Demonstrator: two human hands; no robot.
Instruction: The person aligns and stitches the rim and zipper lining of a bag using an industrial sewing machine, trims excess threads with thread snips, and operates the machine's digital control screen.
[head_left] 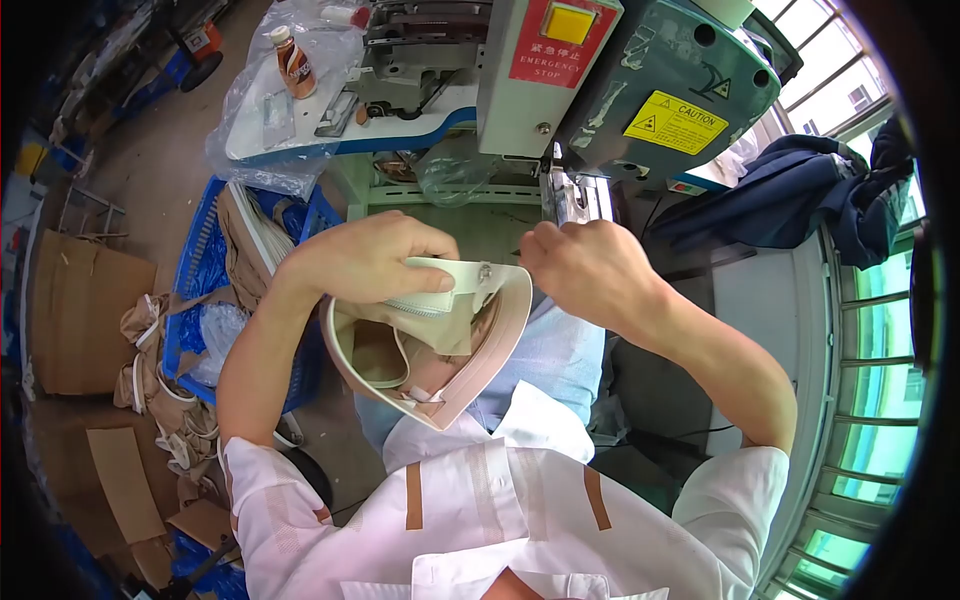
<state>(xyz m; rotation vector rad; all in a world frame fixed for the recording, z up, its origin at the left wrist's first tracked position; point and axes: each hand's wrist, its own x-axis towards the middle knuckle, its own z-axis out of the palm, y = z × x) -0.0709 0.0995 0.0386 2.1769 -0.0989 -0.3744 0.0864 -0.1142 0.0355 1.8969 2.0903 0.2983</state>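
Observation:
My left hand (375,257) grips the waistband of a beige garment (505,325), thumb on top and fingers behind the folded edge. The garment hangs open in a loop above my lap, with a small metal piece near the top of its band. My right hand (580,265) is closed just right of the band, close to the metal arm (577,198) of a green machine (670,85). Whatever its curled fingers hold is hidden.
A blue basket (200,240) of beige garments stands at the left, with more garments (180,410) beside it. A bottle (293,62) stands on the white work surface (250,135). Dark clothing (790,190) hangs at the right. Cardboard (90,310) lies far left.

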